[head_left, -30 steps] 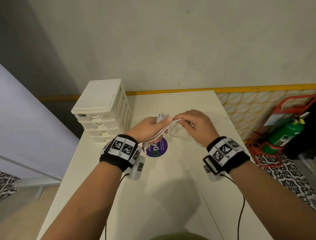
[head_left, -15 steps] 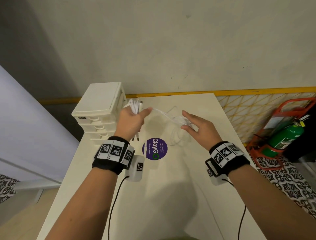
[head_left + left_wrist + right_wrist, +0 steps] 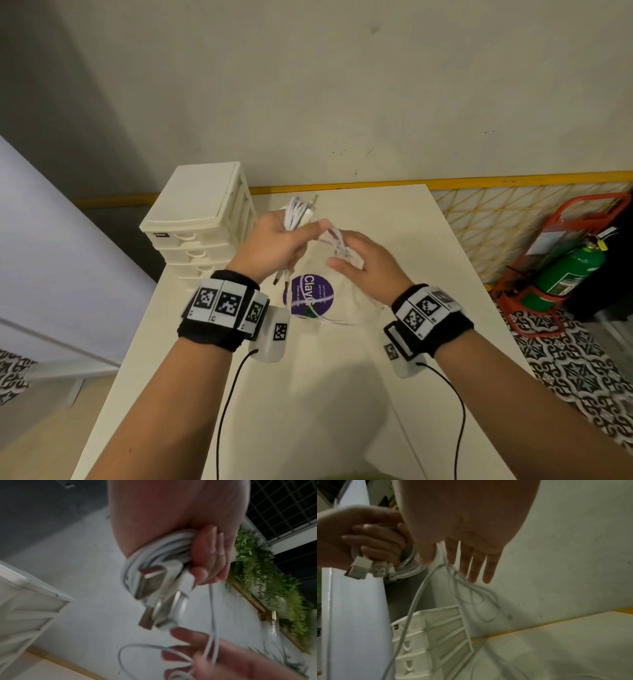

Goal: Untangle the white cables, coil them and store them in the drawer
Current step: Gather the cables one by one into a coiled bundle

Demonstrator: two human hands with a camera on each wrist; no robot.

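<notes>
My left hand [image 3: 291, 236] grips a coiled bundle of white cables [image 3: 298, 209] above the table, next to the cream drawer unit [image 3: 202, 212]. USB plugs [image 3: 150, 584] stick out of the bundle [image 3: 154, 559] below the curled left fingers [image 3: 209, 555]. A loose white cable [image 3: 337, 240] runs from the bundle across my right hand [image 3: 356, 255], whose fingers [image 3: 476, 566] are straight and spread. The strand [image 3: 419, 592] passes between the right thumb and forefinger, then hangs in loops down to the table [image 3: 329, 318]. All the drawers look closed.
The drawer unit stands at the white table's [image 3: 342, 411] far left corner against the wall. A round purple sticker [image 3: 313, 293] lies under the hands. Right of the table, a green fire extinguisher [image 3: 568, 274] in a red stand sits on the floor.
The hands parted and rose from over the sticker, drawing out a strand. Since half a second ago my right hand has come back left, close to the left hand and its bundle.
</notes>
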